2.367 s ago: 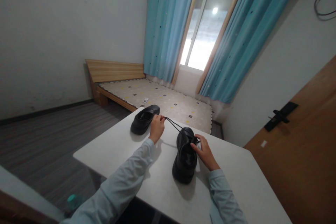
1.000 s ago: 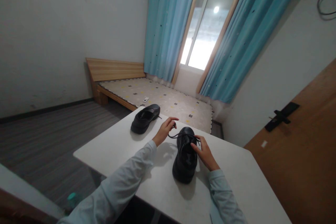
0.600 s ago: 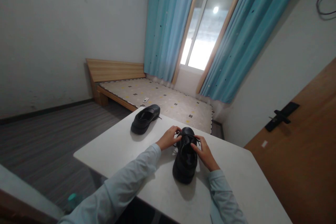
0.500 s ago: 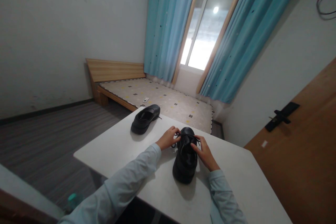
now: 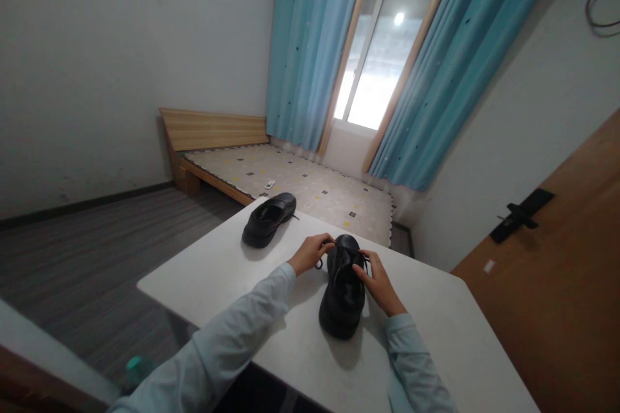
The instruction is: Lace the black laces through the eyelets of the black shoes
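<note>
A black lace-up shoe [image 5: 341,310] rests upright on the white table [image 5: 208,274], its toe facing away from me and its opening toward me. At the left of its lacing, my left hand [image 5: 309,254] pinches a black shoelace [image 5: 318,264], part of which loops below the fingers. My right hand [image 5: 381,284] is closed on the shoe's right side, the thumb near the tongue and the fingers by the laces. A second black shoe [image 5: 265,224] stands apart at the table's far left, a lace end sticking out beside it.
Beyond the table is a bed [image 5: 300,168] with a patterned mattress and a small white object [image 5: 270,184] on it. A wooden door [image 5: 557,284] stands to the right. Blue curtains [image 5: 314,45] hang at the window. A green-topped item [image 5: 136,366] is at lower left.
My left fingers have shifted slightly up at the lacing, drawing the shoelace a little. My right hand and both shoes have stayed in nearly the same place.
</note>
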Demonstrator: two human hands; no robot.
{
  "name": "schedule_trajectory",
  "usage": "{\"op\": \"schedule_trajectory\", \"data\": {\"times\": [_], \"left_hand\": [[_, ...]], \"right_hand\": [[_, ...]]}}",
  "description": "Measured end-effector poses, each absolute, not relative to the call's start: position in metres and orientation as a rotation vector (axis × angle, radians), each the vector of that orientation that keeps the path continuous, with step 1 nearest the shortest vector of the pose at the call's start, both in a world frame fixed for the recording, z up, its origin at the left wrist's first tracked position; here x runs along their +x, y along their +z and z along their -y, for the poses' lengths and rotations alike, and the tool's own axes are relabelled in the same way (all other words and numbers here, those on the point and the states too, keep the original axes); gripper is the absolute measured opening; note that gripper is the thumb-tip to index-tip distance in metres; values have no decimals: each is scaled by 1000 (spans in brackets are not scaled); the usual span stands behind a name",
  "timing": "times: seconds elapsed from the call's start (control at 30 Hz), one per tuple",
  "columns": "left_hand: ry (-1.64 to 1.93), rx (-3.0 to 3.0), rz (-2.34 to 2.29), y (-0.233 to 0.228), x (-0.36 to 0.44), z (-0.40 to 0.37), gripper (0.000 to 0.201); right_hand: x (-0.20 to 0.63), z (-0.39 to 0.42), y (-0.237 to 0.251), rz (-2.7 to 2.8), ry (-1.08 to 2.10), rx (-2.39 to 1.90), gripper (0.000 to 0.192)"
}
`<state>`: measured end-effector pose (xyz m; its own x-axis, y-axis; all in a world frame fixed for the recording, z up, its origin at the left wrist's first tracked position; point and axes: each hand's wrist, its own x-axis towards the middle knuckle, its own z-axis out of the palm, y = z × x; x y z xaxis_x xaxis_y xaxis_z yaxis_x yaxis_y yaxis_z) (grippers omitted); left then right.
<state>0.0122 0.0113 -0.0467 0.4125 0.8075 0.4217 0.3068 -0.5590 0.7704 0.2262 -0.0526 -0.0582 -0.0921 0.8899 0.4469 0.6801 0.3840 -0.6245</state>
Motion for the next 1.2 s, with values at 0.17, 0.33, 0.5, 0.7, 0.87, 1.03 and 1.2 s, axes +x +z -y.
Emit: {"op": "schedule_trajectory", "data": {"times": [0.17,0.33,0.5,0.7,0.87,1.03,1.2], "left_hand": [[1194,1965,-985,-44,13,-14,29],[1333,1677,-1025,-46,12,-21,34],[1382,1399,-938,-47,12,-24,37],[1405,1060,-769,-51,16,-23,34],[1405,775,-629,-49,15,-25,26],[1468,561,-512,-42,5,-29,27],[1499,401,-441,-32,1,-27,24]], "right_hand": [[226,54,-57,1831,316,-1346,39],[227,54,-56,1828,310,-1346,39],[227,55,-56,1833,324,-1353,39],[228,54,-58,1815,319,-1377,40],[226,55,-57,1803,329,-1391,41],[226,56,-57,1811,323,-1383,42],[227,56,-58,1796,326,-1385,41]]}}
